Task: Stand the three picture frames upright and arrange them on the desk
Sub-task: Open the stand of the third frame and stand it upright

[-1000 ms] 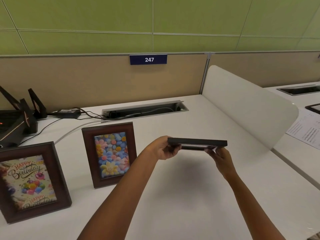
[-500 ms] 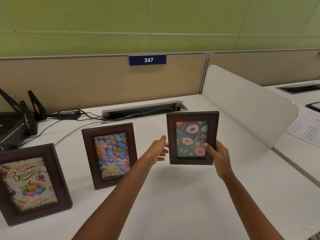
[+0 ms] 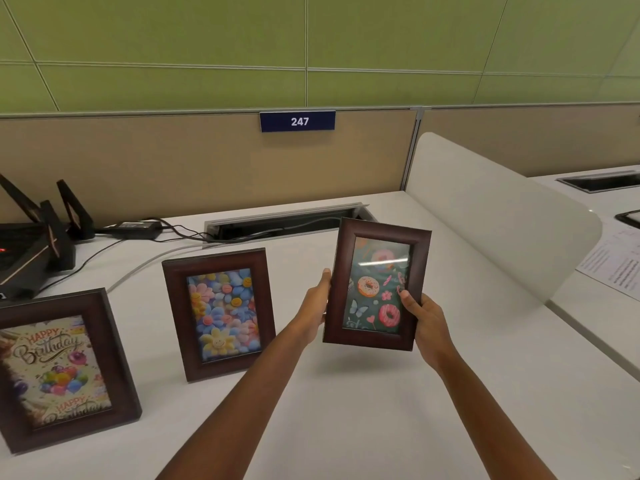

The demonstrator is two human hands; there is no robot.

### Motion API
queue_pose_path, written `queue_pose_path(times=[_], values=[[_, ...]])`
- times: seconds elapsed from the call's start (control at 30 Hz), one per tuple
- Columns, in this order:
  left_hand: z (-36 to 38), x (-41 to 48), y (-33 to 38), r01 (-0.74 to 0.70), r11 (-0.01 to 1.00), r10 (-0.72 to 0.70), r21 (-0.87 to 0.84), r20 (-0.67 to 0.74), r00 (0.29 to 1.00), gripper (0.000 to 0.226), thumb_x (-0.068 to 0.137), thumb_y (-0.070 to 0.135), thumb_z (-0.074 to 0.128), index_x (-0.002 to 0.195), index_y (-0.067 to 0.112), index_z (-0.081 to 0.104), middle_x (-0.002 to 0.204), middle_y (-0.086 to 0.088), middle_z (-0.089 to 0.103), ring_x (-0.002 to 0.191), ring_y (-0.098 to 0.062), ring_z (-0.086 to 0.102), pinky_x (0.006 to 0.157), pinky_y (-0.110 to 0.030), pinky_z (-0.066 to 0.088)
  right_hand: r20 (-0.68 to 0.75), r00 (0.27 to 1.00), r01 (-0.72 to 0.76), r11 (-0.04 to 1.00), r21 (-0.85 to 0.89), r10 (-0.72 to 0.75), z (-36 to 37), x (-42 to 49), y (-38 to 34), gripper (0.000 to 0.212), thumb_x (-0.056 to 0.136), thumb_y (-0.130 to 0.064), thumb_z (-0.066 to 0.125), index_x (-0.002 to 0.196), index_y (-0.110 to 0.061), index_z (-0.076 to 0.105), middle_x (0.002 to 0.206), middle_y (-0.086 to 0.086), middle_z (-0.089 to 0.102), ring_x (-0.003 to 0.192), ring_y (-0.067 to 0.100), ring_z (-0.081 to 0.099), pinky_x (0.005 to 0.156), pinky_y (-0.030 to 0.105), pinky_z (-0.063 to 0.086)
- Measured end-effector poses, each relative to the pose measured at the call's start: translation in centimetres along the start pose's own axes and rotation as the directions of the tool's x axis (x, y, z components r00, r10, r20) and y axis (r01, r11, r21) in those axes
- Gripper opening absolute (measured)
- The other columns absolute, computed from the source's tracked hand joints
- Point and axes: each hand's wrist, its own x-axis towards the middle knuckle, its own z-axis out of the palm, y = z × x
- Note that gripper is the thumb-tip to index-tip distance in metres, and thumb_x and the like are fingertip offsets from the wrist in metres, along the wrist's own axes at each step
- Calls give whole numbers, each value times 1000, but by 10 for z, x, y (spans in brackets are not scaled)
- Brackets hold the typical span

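Note:
Three dark brown picture frames are in view. The birthday frame (image 3: 59, 370) stands upright at the left of the white desk (image 3: 346, 427). The flower frame (image 3: 220, 313) stands upright in the middle. The donut frame (image 3: 375, 284) is held above the desk, its picture facing me, tilted slightly to the right. My left hand (image 3: 317, 306) grips its left edge. My right hand (image 3: 424, 322) grips its lower right corner, thumb on the front.
A black router (image 3: 31, 244) with antennas and a power adapter (image 3: 133, 228) with cables sit at the back left. A cable slot (image 3: 287, 221) runs along the back. A white divider panel (image 3: 498, 209) bounds the desk's right side; papers (image 3: 614, 265) lie beyond it.
The donut frame went from lying flat between my hands to upright with its picture facing me. My left hand has come back onto its left edge, and the frame leans slightly right.

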Motion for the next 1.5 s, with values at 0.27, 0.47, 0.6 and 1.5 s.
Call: queue_pose_path(times=[0.27, 0.47, 0.6, 1.5], values=[[3, 8, -1, 20, 987, -9, -157, 73, 997, 50, 94, 52, 23, 112, 22, 59, 122, -8, 61, 110, -26, 59, 98, -42, 46, 58, 998, -36, 999, 8, 36, -2, 3, 4, 17, 88, -21, 50, 103, -19, 59, 94, -1, 73, 81, 17, 72, 63, 27, 60], [1, 19, -10, 34, 977, -17, -209, 83, 996, 49, 94, 52, 24, 91, 26, 65, 92, 2, 69, 82, -15, 67, 65, -27, 57, 117, 990, -77, 997, 17, 75, -6, 8, 7, 22, 79, -30, 55, 99, -25, 59, 87, -9, 76, 82, 15, 72, 59, 23, 58], [1, 25, -17, 36, 971, -19, -237, 73, 997, 48, 94, 52, 26, 85, 27, 66, 82, 5, 71, 66, -12, 72, 52, -23, 59, 125, 988, -94, 996, -12, 95, -7, 14, 10, 14, 87, -25, 49, 98, -27, 57, 84, -11, 75, 81, 11, 71, 58, 22, 58], [13, 23, -32, -18, 995, 15, -99, -36, 999, 54, 97, 48, 16, 114, 19, 59, 112, -5, 63, 94, -16, 63, 82, -26, 52, 59, 997, -27, 962, -273, 44, -20, 29, 17, 13, 89, -20, 48, 99, -27, 52, 100, -4, 63, 85, 9, 65, 61, 14, 56]])
